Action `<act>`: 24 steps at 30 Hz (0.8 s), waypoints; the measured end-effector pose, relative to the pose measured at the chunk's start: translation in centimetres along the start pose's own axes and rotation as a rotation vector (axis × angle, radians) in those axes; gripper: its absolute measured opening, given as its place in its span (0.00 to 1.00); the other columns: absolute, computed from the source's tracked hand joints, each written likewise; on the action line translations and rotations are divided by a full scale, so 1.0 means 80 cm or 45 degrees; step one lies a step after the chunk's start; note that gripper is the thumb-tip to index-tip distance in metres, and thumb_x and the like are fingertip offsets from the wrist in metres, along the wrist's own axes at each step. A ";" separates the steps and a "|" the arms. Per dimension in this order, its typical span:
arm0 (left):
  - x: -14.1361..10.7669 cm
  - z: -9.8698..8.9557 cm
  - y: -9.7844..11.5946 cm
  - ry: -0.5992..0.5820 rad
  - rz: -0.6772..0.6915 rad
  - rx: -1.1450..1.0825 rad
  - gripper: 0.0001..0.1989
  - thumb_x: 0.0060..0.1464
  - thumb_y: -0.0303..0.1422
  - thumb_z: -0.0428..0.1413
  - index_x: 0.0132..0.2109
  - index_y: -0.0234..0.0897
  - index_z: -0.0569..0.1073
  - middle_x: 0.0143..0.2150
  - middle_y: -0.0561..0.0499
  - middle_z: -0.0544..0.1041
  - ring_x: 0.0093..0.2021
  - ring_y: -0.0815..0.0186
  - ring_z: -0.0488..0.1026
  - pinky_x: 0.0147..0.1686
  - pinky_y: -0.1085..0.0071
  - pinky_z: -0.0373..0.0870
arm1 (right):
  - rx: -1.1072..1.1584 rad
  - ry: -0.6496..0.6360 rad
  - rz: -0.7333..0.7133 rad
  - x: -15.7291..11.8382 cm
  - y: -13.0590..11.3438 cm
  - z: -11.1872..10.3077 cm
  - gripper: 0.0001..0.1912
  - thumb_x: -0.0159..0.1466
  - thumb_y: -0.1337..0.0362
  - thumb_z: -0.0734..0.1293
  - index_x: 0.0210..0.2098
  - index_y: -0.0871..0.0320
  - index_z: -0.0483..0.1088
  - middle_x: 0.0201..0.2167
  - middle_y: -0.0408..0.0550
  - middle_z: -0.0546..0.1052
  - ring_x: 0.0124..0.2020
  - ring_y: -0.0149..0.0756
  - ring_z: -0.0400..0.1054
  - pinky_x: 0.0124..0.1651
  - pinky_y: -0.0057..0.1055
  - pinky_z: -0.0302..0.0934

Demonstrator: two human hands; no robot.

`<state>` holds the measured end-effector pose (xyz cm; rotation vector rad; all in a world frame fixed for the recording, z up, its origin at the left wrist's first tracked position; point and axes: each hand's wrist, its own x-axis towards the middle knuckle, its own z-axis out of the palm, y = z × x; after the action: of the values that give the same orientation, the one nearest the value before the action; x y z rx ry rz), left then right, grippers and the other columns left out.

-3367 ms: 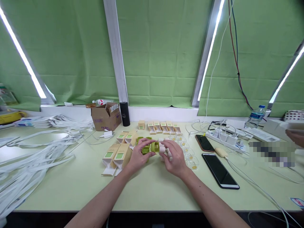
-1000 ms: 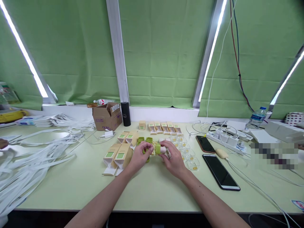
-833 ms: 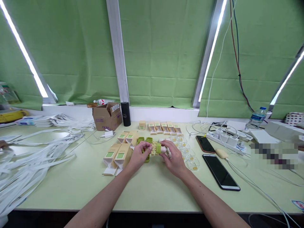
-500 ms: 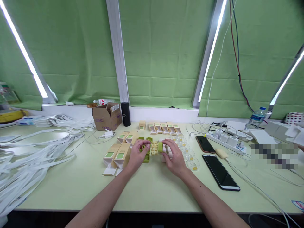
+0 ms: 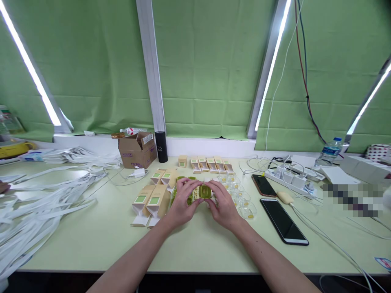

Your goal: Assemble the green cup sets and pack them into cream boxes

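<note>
Between my hands is a small olive-green square case (image 5: pixel 205 191), its hollow side facing me. My right hand (image 5: pixel 222 202) grips it from the right, and the fingers of my left hand (image 5: pixel 185 202) close on its left side. More green cases (image 5: pixel 190 199) lie partly hidden behind my left hand. Small pale-yellow pieces (image 5: pixel 196 192) show between the hands. To the right stand several clear plastic covers (image 5: pixel 247 211) with yellow spots. Left of my left hand are open cream boxes (image 5: pixel 159 199) with green windows.
Behind are a row of cream boxes (image 5: pixel 211 163), a cardboard carton (image 5: pixel 137 150) and a black bottle (image 5: pixel 161 146). Two phones (image 5: pixel 284 221) (image 5: pixel 264 185) and a power strip (image 5: pixel 290 182) lie right; white straps (image 5: pixel 39 211) spread left. Another person's fingers (image 5: pixel 4 187) show at the left edge.
My left hand has moved right from the green cases onto the held case, which has turned its hollow side toward me. Another person's fingers have appeared at the left edge.
</note>
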<state>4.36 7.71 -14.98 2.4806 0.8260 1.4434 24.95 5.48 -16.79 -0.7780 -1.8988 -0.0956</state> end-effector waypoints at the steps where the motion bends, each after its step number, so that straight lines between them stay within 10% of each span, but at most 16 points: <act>1: 0.000 0.000 -0.001 0.002 0.003 0.001 0.22 0.63 0.34 0.61 0.63 0.43 0.73 0.58 0.42 0.78 0.62 0.48 0.63 0.62 0.46 0.65 | -0.001 -0.004 -0.013 0.000 0.000 0.000 0.29 0.71 0.71 0.63 0.70 0.51 0.58 0.59 0.59 0.73 0.64 0.52 0.67 0.64 0.56 0.69; 24: 0.000 -0.002 0.000 0.091 0.109 0.014 0.20 0.64 0.29 0.60 0.62 0.41 0.73 0.54 0.42 0.80 0.59 0.51 0.66 0.57 0.48 0.73 | -0.006 0.011 -0.117 0.004 -0.004 -0.004 0.18 0.71 0.73 0.63 0.57 0.54 0.70 0.60 0.59 0.75 0.63 0.48 0.71 0.62 0.49 0.72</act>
<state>4.24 7.73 -14.88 2.5147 0.7506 1.5680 24.97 5.23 -16.28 -0.6925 -1.9269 -0.1600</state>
